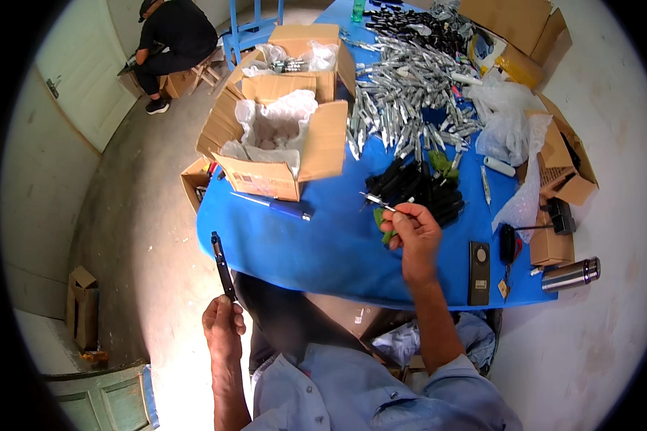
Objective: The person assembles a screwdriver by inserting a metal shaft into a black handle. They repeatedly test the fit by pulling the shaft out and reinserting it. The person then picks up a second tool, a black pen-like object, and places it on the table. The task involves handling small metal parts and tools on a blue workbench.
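Head view: a slim, black, elongated part rises from the left hand, whose fingers are closed on its lower end; its long axis leans slightly left, beside the near-left edge of the blue-covered table. Its surface appears dark, with small fittings toward the top. The right hand, well apart rightward, pinches a thin silver rod-like piece pointing left. Whether it also grips the adjacent green object cannot be told.

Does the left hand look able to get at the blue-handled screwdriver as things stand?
Probably yes: nothing covers the screwdriver on the blue tablecloth, though the left hand holds a slim black tool.
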### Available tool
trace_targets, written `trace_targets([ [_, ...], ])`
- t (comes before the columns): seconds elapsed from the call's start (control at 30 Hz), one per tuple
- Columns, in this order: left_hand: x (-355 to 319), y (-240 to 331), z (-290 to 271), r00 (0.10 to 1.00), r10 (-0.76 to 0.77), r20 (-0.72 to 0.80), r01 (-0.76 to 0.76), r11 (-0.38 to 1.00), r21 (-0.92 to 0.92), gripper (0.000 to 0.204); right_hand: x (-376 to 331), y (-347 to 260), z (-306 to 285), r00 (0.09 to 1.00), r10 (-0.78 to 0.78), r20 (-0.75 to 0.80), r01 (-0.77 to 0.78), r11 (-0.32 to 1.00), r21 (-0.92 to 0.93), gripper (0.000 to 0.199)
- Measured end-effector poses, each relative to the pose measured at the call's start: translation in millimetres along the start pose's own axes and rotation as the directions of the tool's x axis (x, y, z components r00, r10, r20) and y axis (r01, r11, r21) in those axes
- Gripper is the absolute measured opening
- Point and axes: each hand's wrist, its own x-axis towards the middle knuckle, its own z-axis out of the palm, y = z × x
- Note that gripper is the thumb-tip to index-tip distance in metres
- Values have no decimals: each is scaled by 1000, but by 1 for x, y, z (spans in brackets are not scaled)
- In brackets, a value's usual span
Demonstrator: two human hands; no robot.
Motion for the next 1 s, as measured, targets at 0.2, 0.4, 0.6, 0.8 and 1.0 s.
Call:
trace_targets([
  [0.2,17,5,12,999,-47,-24,47,999,-8,24,76,-22,5,993,-120,-16,119,991,-56,16],
  [0.4,30,0,23,995,-102,-10,101,994,-49,25,167,-56,47,984,-167,63,175,974,-144,19],
  [0.6,43,3,32,983,-185,6,185,981,-62,25,256,-78,126,964,-204,173,239,947,-214,18],
  [0.8,50,8,39,951,-303,-54,298,951,-80,22,351,-55,205,929,-176,325,284,903,-321,19],
  [1.0,52,3,33,911,-408,-64,399,909,-118,18,429,-2,253,919,-177,353,327,842,-429,16],
])
